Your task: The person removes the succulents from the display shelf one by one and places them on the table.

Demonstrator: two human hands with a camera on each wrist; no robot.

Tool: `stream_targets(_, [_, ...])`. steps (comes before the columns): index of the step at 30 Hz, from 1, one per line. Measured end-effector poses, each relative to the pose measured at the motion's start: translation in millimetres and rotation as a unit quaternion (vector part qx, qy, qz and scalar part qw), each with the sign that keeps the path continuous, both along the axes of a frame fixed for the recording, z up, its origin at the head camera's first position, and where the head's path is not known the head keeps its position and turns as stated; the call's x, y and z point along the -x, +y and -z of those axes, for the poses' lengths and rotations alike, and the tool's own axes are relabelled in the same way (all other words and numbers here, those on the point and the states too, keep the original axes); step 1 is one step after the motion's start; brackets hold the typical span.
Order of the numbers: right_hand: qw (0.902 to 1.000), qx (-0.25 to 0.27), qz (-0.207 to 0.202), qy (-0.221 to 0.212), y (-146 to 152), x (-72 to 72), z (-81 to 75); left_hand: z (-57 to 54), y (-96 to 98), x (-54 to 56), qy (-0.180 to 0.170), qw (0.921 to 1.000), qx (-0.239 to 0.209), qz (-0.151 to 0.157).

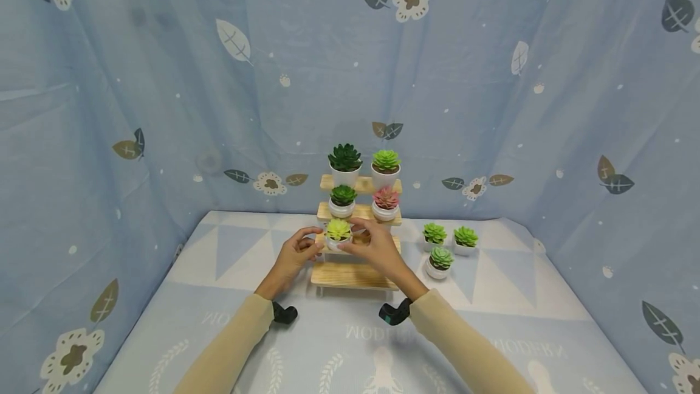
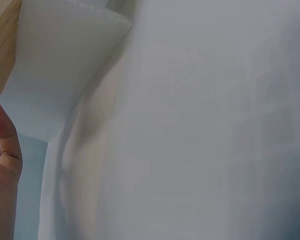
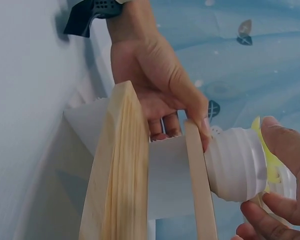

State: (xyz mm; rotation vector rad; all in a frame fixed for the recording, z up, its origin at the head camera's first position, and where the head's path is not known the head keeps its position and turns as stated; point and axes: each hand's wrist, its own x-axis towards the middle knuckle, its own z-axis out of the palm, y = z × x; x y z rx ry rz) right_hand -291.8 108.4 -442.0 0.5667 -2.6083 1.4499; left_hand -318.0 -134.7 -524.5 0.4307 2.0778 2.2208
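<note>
A yellow-green potted succulent (image 1: 338, 231) in a ridged white pot stands at the left of the third step of a wooden plant stand (image 1: 355, 272). My right hand (image 1: 377, 251) pinches this pot from the right, thumb and fingers near its rim in the right wrist view. My left hand (image 1: 295, 254) holds the left end of the same step, with a digit touching the board beside the pot base (image 3: 235, 162) and other fingers under the board. The left wrist view has only part of the left hand (image 2: 2, 155) by a board corner.
A dark green succulent (image 1: 345, 160) and a light green one (image 1: 386, 166) stand on the top step. Below them are a green one (image 1: 343, 196) and a pink one (image 1: 386, 200). Three green succulents (image 1: 439, 251) sit on the table right of the stand. Blue curtain (image 1: 465, 78) surrounds the table.
</note>
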Motion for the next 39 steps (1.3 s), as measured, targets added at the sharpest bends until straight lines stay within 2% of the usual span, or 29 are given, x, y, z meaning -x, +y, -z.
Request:
stream_targets(9, [0.9999,-0.007,0.006,-0.013,-7.4,2.8,-0.2,1.8,-0.7,0.2,0.003,1.0000,0.000,0.001])
stream_targets(21, [0.9988,-0.039,0.030,-0.002,-13.1,7.0,3.2,2.5,0.0,1.0,0.007,1.0000,-0.003,0.002])
stream_targets(32, [0.9991,-0.012,0.018,-0.037,-14.6,3.6,1.2,0.0,-0.2,-1.0,0.005,0.9999,-0.007,0.006])
stream_targets(39, [0.9998,-0.010,0.007,-0.015,-16.5,3.6,2.3,1.0,-0.1,-0.2,0.008,0.9999,-0.007,0.005])
